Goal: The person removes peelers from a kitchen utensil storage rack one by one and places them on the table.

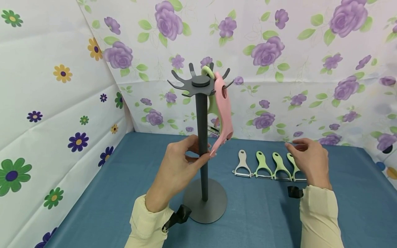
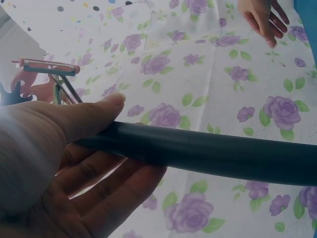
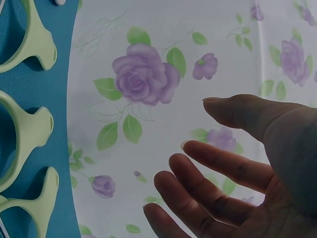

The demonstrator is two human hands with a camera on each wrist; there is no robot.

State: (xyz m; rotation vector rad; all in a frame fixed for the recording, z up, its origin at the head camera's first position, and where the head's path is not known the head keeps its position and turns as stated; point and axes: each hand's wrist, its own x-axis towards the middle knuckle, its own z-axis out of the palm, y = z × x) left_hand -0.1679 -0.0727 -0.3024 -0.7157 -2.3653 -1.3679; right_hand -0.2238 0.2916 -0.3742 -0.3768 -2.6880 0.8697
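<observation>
A dark grey stand (image 1: 202, 117) has hooks around its top; a pink peeler (image 1: 224, 106) and a green one (image 1: 212, 106) hang on its right side. The left hand (image 1: 178, 165) holds the pole with thumb and fingers around it; in the left wrist view the hand (image 2: 84, 168) grips the dark pole (image 2: 208, 151). The right hand (image 1: 311, 160) is above the right end of the peeler row, fingers bent and holding nothing; the right wrist view shows this hand (image 3: 237, 183) with thumb and fingers apart, beside green peelers (image 3: 37, 129).
On the blue tablecloth (image 1: 254, 213) lie a whitish peeler (image 1: 242, 159) and several green peelers (image 1: 280, 163) in a row, right of the stand's round base (image 1: 205, 210). A flowered cloth (image 1: 263, 79) hangs behind the table; another patterned cloth (image 1: 49, 103) is on the left.
</observation>
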